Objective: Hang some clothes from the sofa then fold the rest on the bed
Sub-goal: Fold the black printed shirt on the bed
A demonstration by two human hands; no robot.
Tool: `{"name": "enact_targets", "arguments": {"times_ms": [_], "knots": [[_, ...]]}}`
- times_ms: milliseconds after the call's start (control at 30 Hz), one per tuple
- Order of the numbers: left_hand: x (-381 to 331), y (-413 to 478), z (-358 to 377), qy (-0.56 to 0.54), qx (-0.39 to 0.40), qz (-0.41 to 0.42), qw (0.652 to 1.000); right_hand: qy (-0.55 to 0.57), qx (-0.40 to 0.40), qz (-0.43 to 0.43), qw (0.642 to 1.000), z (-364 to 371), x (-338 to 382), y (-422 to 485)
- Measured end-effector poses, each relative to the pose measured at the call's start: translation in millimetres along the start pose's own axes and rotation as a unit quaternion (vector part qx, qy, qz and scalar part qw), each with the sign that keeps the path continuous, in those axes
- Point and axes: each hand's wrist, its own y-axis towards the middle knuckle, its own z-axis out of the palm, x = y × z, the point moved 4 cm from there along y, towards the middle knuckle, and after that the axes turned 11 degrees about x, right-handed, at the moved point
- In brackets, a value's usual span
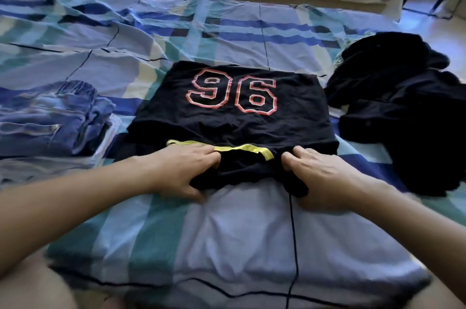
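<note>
I judge the soft black "96"-printed T-shirt (239, 129) light and floppy; left hand (181, 170) and right hand (325, 177), apart, each pinch its near yellow-trimmed edge.

Number "96" in red-and-white outline, on the black shirt (232, 117)
</note>
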Motion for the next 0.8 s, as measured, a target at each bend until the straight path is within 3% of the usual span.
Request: {"name": "enact_targets", "arguments": {"times_ms": [133, 233, 367, 467, 533, 600, 667, 800], "knots": [[13, 2, 11, -0.009, -0.061, -0.046, 0.997, 0.006, -0.053, 0.019, 0.998, 6, -12, -1], [24, -5, -1, -0.107, -0.103, -0.077, 0.986, 0.066, -0.111, 0.041, 0.991, -5, -28, -8], [33, -28, -33, -0.268, -0.195, -0.018, 0.943, 0.212, -0.219, 0.02, 0.952, -25, -54, -36], [36, -32, -31, -0.281, -0.185, 0.006, 0.942, 0.242, -0.27, 0.011, 0.932, -28, -65, -56], [33, -30, -15, -0.205, -0.121, 0.0, 0.971, 0.197, -0.223, 0.035, 0.954, -19, -64, -57], [28, -28, 8, -0.084, -0.034, -0.03, 0.995, 0.145, -0.113, 0.066, 0.981, 3, -63, -50], [25, -27, 21, -0.012, -0.003, -0.059, 0.998, 0.094, -0.013, 0.09, 0.991, 26, -61, -43], [24, -35, 25, 0.046, 0.006, -0.129, 0.991, 0.119, 0.004, 0.089, 0.989, 38, -64, -41]]}}
